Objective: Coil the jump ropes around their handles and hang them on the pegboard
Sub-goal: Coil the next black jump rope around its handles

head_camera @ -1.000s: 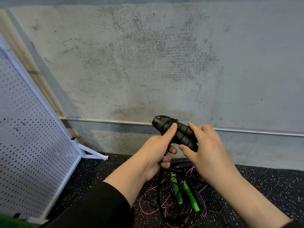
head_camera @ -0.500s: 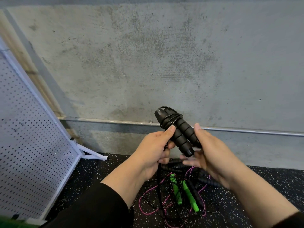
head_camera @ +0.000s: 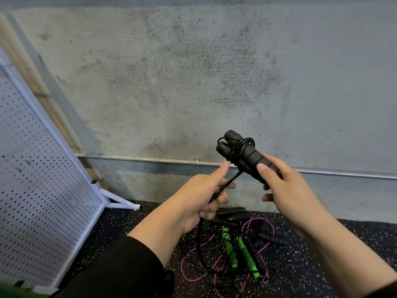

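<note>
My right hand [head_camera: 287,190] grips the lower part of two black foam jump-rope handles [head_camera: 242,153] held side by side, tilted up and to the left. A few turns of black cord wrap their upper ends. From there the black cord [head_camera: 227,183] runs taut down into my left hand [head_camera: 204,196], which pinches it between thumb and fingers, then drops to the floor. A white pegboard [head_camera: 43,190] on a white frame leans at the left, with small hooks visible on it.
On the speckled black rubber floor below my hands lies a tangle of other ropes: green handles [head_camera: 238,252], black handles [head_camera: 232,214] and a pink cord [head_camera: 191,274]. A concrete wall with a metal pipe [head_camera: 150,159] stands close ahead.
My right hand has shifted right and taken a fuller grip on the handles, swinging them upright. My left hand has drawn back down-left, pulling the cord taut.
</note>
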A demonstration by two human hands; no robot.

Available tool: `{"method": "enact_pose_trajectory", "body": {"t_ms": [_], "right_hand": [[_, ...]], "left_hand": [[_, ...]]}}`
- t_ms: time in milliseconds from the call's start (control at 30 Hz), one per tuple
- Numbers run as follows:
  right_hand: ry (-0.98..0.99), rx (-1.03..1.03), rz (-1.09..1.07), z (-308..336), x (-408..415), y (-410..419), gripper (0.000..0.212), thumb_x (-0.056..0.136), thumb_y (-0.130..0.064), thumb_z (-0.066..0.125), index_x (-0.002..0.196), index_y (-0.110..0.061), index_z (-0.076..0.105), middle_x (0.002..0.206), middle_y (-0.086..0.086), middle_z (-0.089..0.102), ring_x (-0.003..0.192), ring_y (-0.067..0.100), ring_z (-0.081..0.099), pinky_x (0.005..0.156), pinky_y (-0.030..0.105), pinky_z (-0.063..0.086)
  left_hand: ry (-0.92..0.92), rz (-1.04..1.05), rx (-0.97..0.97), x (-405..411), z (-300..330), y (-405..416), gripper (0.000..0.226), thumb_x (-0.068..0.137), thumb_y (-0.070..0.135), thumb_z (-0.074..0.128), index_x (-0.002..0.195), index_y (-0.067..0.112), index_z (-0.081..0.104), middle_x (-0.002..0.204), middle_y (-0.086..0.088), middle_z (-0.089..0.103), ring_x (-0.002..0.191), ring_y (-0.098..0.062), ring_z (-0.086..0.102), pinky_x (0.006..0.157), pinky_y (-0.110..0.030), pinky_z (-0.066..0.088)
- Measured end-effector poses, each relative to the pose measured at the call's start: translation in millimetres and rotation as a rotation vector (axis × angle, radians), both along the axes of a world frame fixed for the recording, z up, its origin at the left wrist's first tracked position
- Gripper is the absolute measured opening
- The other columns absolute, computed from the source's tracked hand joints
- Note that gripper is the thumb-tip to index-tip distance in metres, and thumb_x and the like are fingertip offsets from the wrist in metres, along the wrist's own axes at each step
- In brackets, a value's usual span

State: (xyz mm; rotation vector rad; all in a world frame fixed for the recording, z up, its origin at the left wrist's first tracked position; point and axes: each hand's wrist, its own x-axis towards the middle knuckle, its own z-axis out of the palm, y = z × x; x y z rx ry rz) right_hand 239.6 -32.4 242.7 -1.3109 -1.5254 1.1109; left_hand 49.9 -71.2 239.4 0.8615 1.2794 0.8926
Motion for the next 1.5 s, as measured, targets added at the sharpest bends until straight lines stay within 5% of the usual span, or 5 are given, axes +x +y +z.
{"method": "enact_pose_trajectory", "body": {"t_ms": [400, 700, 900, 1100, 1500], "right_hand": [[-0.606, 0.431, 0.065, -20.3, -8.8, -1.8, 0.051, 0.085, -0.028, 0.079, 0.132, -0.036, 0.063, 0.107, -0.007, 0.045, 0.108, 0.016, 0.045, 0.09, 0.027, 0.035], [-0.743, 0.594, 0.233, -26.5, -17.7, -13.9, 0.062, 0.082, -0.04, 0.08, 0.139, -0.04, 0.056, 0.128, -0.004, 0.034, 0.119, 0.018, 0.039, 0.095, 0.032, 0.043], [0.039, 0.09, 0.101, -5.4, -19.3, -17.3, 0.021, 0.101, -0.044, 0.049, 0.119, -0.035, 0.055, 0.111, -0.009, 0.06, 0.087, -0.002, 0.064, 0.087, 0.04, 0.056], [0.504, -0.644, 0.3, 2.6, -9.7, -16.6, 0.062, 0.096, -0.058, 0.045, 0.123, -0.009, 0.069, 0.104, 0.028, 0.071, 0.068, 0.031, 0.064, 0.061, 0.036, 0.059], [0.214, -0.119, 0.074, -1.2, -4.4, -5.9, 0.022, 0.103, -0.032, 0.055, 0.118, -0.031, 0.071, 0.096, -0.006, 0.068, 0.076, 0.011, 0.055, 0.073, 0.036, 0.057]], "left_hand": [[-0.065, 0.088, -0.053, 2.9, 1.2, -0.9, 0.088, 0.085, 0.082, 0.045, 0.117, 0.003, 0.069, 0.058, 0.007, 0.04, 0.043, -0.006, 0.017, 0.039, -0.02, 0.015], [-0.161, 0.288, -0.12, -1.5, -3.6, -0.2, 0.051, 0.083, 0.069, 0.066, 0.065, 0.024, 0.053, 0.056, 0.004, 0.036, 0.04, -0.008, 0.015, 0.038, -0.019, 0.013], [-0.2, 0.267, -0.041, -3.3, -1.7, 3.3, 0.058, 0.087, 0.065, 0.065, 0.047, 0.023, 0.056, 0.058, 0.004, 0.036, 0.043, -0.008, 0.015, 0.039, -0.021, 0.012], [-0.129, 0.115, 0.067, 0.5, 0.2, 0.0, 0.038, 0.093, 0.058, 0.062, 0.08, 0.022, 0.055, 0.061, 0.004, 0.039, 0.046, -0.007, 0.018, 0.044, -0.022, 0.014], [0.004, 0.044, -0.007, -4.1, 5.3, -2.1, 0.079, 0.084, 0.079, 0.053, 0.114, 0.008, 0.071, 0.06, 0.005, 0.046, 0.044, -0.008, 0.02, 0.045, -0.025, 0.015]]}}
